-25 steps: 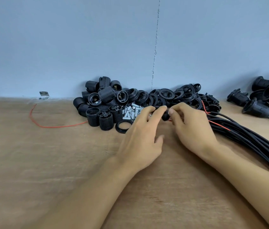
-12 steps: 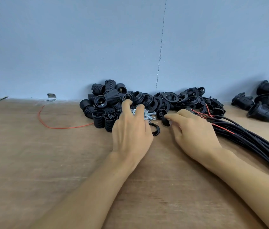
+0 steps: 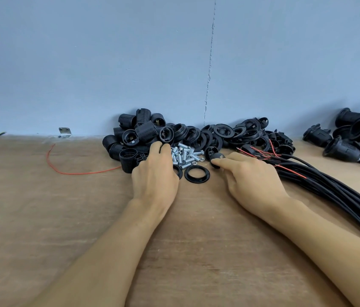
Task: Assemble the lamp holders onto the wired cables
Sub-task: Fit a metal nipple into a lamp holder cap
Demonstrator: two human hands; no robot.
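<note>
A small black lamp holder cap [image 3: 217, 156] is sitting just off the table [image 3: 42, 218], in front of the heap of parts, and the right hand [image 3: 252, 180] is pinching it. That hand is lying palm down with its forearm coming in from the lower right. Its forefinger is stretching out along the near side of the cap, the thumb is tucking under it, and the other fingers are curling loosely behind.

The left hand [image 3: 154, 176] is reaching forward, palm down, wrist low over the table. Its fingers [image 3: 160, 149] are bending down onto the near edge of the pile of ribbed lamp holder bodies [image 3: 139, 134]. Whether they are gripping one or only touching it cannot be told, as the tips are hiding in the black parts.

Between the hands, a scatter of small metal threaded tubes [image 3: 185, 155] is lying, with a loose black ring [image 3: 196, 173] just in front of it. A heap of black rings [image 3: 225, 134] is piling up against the blue wall [image 3: 86, 63].

The bundle of black cables [image 3: 329, 189] is running from beside the right hand off to the lower right, its red wire ends [image 3: 261, 151] fanning out near the cap. Some assembled holders [image 3: 351, 142] are lying at the far right, and a loose red wire [image 3: 64, 169] is curving across the table on the left.
</note>
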